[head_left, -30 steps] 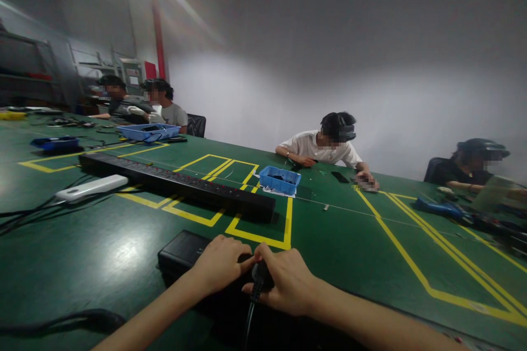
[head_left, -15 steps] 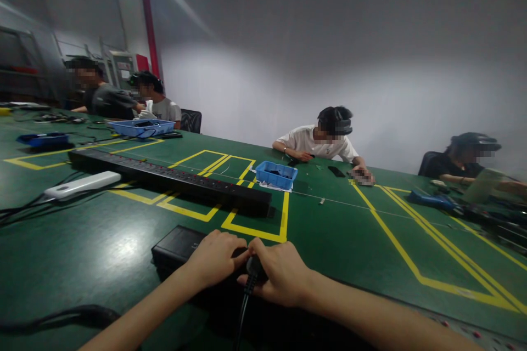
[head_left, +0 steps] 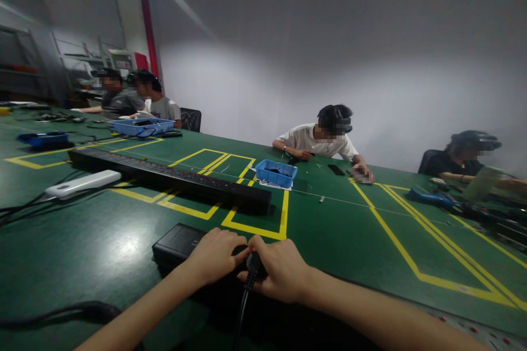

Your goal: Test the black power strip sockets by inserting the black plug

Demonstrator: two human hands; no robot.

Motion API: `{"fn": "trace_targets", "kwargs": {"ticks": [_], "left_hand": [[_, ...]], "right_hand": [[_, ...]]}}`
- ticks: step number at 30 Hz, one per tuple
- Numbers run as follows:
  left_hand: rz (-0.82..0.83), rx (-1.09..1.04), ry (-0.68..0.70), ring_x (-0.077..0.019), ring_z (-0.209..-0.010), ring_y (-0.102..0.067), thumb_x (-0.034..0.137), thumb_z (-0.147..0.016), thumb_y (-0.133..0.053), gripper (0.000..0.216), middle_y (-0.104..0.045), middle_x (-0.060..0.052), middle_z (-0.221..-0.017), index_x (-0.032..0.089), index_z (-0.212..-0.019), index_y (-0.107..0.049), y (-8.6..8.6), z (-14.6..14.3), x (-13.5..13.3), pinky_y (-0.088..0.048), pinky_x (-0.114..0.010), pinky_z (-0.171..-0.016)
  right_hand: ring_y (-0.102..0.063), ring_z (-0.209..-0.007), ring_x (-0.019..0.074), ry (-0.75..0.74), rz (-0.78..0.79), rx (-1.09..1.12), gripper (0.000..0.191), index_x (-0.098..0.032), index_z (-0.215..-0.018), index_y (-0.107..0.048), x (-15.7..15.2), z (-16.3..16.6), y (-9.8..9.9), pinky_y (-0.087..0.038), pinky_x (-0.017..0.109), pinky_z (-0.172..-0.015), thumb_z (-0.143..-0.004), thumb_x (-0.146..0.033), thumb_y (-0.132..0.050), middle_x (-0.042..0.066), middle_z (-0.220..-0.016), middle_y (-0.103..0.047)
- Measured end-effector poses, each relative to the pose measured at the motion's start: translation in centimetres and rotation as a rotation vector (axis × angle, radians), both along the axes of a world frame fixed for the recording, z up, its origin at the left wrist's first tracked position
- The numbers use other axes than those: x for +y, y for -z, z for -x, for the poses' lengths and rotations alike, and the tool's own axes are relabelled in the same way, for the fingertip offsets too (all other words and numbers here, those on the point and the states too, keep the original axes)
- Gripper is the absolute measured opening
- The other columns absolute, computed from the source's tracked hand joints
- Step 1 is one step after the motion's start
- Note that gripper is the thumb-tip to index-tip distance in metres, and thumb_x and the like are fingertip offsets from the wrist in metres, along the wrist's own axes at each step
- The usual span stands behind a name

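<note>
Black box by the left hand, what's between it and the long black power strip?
In the head view, yellow tape on the green table lies between the black box and the power strip.

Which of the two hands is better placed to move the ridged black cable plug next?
Probably the right hand: it already grips the ridged black cable plug. The left hand sits beside the black rectangular box, with any hold on the plug hidden.
</note>
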State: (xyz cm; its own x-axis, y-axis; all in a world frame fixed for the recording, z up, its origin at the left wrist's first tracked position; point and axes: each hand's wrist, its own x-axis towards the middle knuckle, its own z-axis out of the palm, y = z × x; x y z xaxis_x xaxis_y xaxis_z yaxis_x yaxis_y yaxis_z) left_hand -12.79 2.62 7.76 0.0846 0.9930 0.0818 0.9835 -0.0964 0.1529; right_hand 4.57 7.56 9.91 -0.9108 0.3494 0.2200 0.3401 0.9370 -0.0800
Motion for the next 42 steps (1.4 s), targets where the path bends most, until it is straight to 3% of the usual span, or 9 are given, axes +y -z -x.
{"fn": "trace_targets", "kwargs": {"ticks": [42], "left_hand": [[0.031,-0.01,-0.021,-0.0218,-0.086,-0.058,0.05,-0.084,-0.027,0.043,-0.066,-0.004,-0.086,0.026,-0.087,-0.063,-0.36,-0.21,-0.05,-0.036,-0.033,-0.078]], "right_hand": [[-0.06,-0.065,0.0177,0.002,0.005,-0.01,0.035,-0.021,-0.098,-0.039,-0.01,-0.06,-0.18,-0.024,0.023,-0.048,-0.079,-0.05,-0.045,0.001,-0.079,-0.065]]}}
